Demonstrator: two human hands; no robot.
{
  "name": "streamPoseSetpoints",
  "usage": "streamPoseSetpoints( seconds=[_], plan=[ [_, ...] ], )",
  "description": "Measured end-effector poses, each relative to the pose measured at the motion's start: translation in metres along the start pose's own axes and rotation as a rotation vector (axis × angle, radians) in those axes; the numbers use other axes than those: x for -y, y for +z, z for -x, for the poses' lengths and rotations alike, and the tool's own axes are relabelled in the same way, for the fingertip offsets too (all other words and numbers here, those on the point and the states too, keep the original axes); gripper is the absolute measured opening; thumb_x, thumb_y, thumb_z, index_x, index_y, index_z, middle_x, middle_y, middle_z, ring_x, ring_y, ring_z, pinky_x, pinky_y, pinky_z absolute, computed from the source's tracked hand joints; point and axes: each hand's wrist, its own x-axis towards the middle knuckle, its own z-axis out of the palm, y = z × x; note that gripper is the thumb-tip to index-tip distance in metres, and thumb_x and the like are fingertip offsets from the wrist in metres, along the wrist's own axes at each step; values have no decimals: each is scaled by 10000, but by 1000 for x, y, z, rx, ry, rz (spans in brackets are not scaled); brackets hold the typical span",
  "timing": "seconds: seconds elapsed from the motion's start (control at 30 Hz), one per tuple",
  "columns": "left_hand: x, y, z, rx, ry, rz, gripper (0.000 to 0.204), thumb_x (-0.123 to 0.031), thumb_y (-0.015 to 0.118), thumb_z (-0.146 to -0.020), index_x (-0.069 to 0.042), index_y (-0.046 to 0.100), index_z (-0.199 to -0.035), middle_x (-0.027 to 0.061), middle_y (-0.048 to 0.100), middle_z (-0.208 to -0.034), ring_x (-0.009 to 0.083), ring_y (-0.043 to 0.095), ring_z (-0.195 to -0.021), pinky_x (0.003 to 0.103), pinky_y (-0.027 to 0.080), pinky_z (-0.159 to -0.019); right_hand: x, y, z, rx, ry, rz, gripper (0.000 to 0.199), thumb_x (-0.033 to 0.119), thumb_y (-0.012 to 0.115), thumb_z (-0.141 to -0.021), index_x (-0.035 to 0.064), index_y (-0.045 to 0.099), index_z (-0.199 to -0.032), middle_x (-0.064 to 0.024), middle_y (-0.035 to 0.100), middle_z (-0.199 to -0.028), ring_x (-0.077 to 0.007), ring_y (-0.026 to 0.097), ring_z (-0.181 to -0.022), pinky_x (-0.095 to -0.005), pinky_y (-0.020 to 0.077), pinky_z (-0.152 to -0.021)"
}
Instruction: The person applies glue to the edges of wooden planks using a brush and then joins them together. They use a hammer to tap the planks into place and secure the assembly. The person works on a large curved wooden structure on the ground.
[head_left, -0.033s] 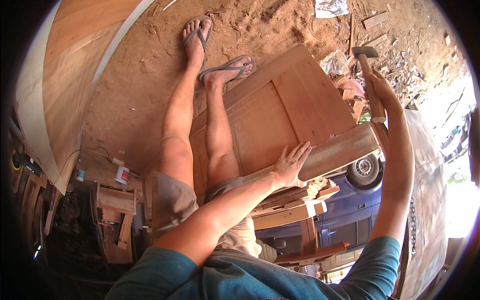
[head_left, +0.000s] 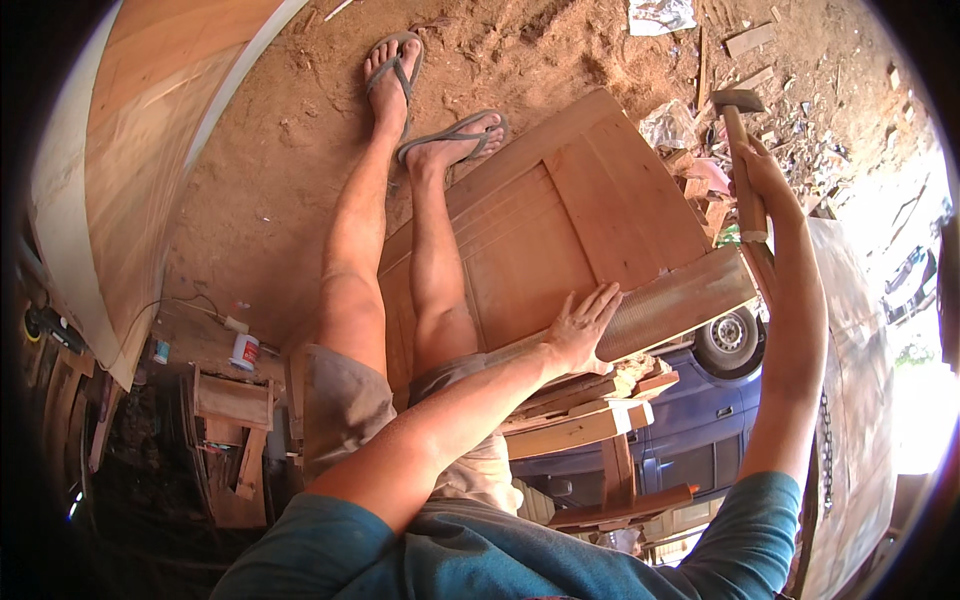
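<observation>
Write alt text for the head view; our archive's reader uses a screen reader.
A person's left hand presses flat on a wooden panelled door while the right hand grips a raised hammer by its handle. Bare legs in flip-flops stand on sawdust-strewn ground beside the door.

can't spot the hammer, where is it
In the head view, upper right: the hammer is gripped in the raised right hand, above the wooden panel.

blue car (head_left: 690,420) | white can (head_left: 244,351) | wood scraps (head_left: 745,40) | leaning plywood sheet (head_left: 140,150)
</observation>
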Motion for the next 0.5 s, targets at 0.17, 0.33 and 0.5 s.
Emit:
streamPoseSetpoints(
  seconds=[0.17,0.33,0.5],
  plan=[
    [1,0,-2,-4,-16,2,1437,-719,797,-605,-5,62,-1613,156,55,-1673,286,125,-1531,601,236,-1201,4,45,15,266,-58,516,462,190,515,-1043,87,469,-1490,-124,676,-950,-213,676,-716,-372,607,-609],
    [1,-2,-1,-19,-15,7,1400,-692,794,-619,0,79,-1604,162,83,-1653,288,152,-1508,592,253,-1184,-11,40,24,480,131,30,436,189,552,-1033,46,532,-1445,-131,694,-1009,-227,695,-766,-383,606,-633],
    [0,-2,1,-16,-6,8,1363,-665,791,-634,6,96,-1595,168,111,-1634,289,179,-1486,583,269,-1166,-9,11,34,313,61,-23,552,213,525,-1039,84,419,-1565,-172,692,-1023,-245,688,-699,-398,581,-564]
  ],
)
